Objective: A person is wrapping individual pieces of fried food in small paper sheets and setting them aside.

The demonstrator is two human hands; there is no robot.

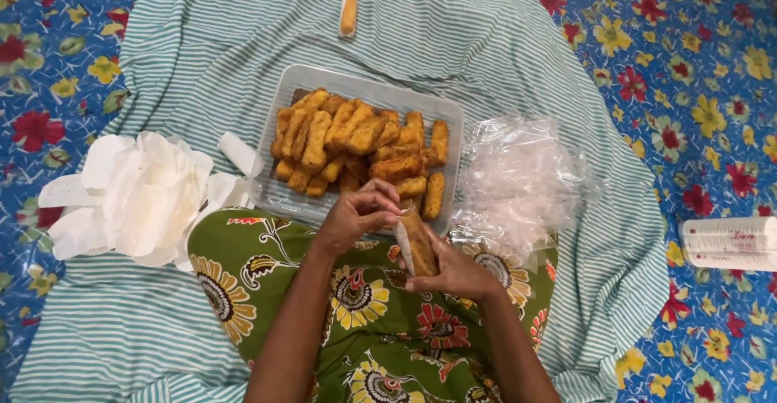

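- Breaded roll [418, 241], brown and oblong, lies tilted in the right hand [453, 272] above the lap, just in front of the tray; a thin white wrapper appears to cover its near side.
- Right hand: fingers curl under and around the roll, closed enough to cradle it.
- Left hand [354, 217]: fingertips pinch together at the roll's upper end, apparently on the wrapper edge; what exactly they grip cannot be told.
- Risk, as a judgement: the crumb coating looks brittle, so a hard squeeze may crack it or shed crumbs on the green floral cloth [267, 269].
- Risk: a loose hold on the tilted roll may let it slide out of its wrapper onto the lap.
- Clear tray [279, 193], just beyond the hands, holds a heaped pile of like rolls [356, 144]; a nudge could tip the top ones off.
- White papers [137, 193] lie left of the tray, crumpled clear plastic [522, 176] right of it.
- One wrapped roll [348, 14] lies well apart on the striped cloth [486, 39].
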